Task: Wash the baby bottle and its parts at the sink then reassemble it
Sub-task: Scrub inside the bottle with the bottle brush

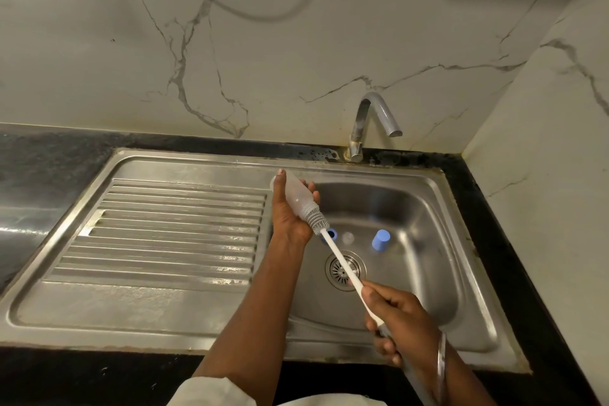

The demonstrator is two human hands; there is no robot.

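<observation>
1. Step in hand, judged: scrubbing the inside of the translucent plastic baby bottle (298, 196). It is held tilted above the left edge of the basin, mouth towards the lower right.
2. Left hand (288, 219): fingers and thumb curled round the bottle's body, gripping it.
3. Right hand (400, 313): fingers closed round the lower handle of the long white bottle brush (342, 265). The brush's grey ribbed head sits at the bottle's mouth, partly outside.
4. Parts on the basin floor, likely awaiting washing: pale blue cylindrical cap (380, 240); small clear teat (347, 237); blue ring (330, 235), partly hidden behind the brush.
5. Next move, judged: push the brush along the bottle's axis and twist. Rinsing then needs the curved chrome tap (369, 119), which shows no water running.
6. Room: within the stainless steel sink (438, 175), the basin wall lies just beside the left wrist. The ridged drainboard (171, 224) to the left offers setting-down space; the tap's spout is well apart.
</observation>
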